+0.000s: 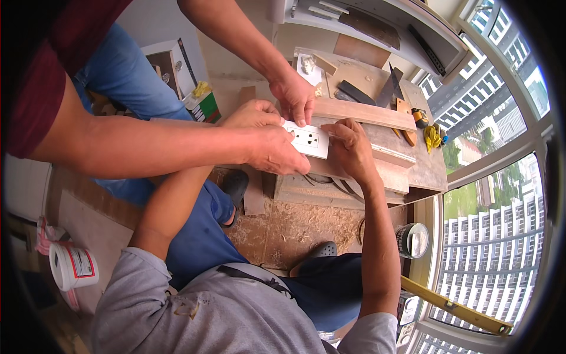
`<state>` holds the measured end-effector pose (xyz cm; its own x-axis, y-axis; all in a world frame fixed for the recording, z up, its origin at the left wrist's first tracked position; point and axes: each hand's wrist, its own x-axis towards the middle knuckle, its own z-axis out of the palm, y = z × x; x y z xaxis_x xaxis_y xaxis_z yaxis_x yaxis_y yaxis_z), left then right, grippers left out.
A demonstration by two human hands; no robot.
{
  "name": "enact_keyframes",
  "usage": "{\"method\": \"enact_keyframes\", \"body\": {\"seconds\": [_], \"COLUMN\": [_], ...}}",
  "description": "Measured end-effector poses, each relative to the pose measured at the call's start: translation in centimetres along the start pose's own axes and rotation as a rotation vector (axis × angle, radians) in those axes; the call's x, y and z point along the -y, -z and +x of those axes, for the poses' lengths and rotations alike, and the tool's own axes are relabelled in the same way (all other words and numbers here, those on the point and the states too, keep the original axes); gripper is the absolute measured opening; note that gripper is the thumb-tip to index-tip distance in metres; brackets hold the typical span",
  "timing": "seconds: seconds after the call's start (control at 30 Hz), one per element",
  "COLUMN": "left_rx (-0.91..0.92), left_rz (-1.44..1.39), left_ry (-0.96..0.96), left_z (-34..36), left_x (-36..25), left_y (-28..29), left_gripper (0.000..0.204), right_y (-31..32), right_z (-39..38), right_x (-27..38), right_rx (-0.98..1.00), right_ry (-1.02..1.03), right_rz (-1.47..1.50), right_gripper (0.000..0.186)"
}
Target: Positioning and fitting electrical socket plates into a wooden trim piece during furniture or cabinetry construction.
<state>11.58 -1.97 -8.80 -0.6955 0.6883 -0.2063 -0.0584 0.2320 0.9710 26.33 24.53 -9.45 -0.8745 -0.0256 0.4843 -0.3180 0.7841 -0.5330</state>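
Note:
A white power outlet [313, 139] with dark slots is held up at the near left edge of a wooden workbench [433, 168]. My right hand [351, 144] pinches its right end between thumb and curled fingers. At its upper left corner, my left hand [250, 113] has its fingers closed on the edge; a co-worker's forearm crosses over my left arm and hides part of it. The co-worker's near hand [276, 151] grips the left end, and the co-worker's other hand [295, 97] presses fingertips on the top edge.
Wooden strips [365, 113], a handsaw [388, 88] and a tape measure [420, 118] lie on the bench. Wood shavings cover the floor [277, 227]. A white bucket [72, 266] stands at left. A yellow spirit level [454, 305] lies by the windows at right.

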Motion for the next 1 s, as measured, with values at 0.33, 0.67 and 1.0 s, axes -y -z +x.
{"method": "enact_keyframes", "body": {"seconds": [0.33, 0.67, 1.0], "left_rx": [-0.053, 0.007, 0.030], "left_rz": [-0.013, 0.026, -0.109], "left_ry": [0.078, 0.124, 0.120], "left_z": [-0.3, 0.2, 0.2], "left_x": [-1.0, -1.4, -0.1], "left_y": [-0.7, -0.2, 0.2], "left_gripper": [0.023, 0.022, 0.029], "right_y": [1.1, 0.8, 0.5], "right_z": [0.6, 2.1, 3.4], "right_x": [-1.0, -0.9, -0.6], "right_rx": [0.049, 0.164, 0.221], "right_ry": [-0.159, -0.375, -0.482], "right_rz": [0.291, 0.273, 0.268], "right_gripper": [0.028, 0.014, 0.019]}}
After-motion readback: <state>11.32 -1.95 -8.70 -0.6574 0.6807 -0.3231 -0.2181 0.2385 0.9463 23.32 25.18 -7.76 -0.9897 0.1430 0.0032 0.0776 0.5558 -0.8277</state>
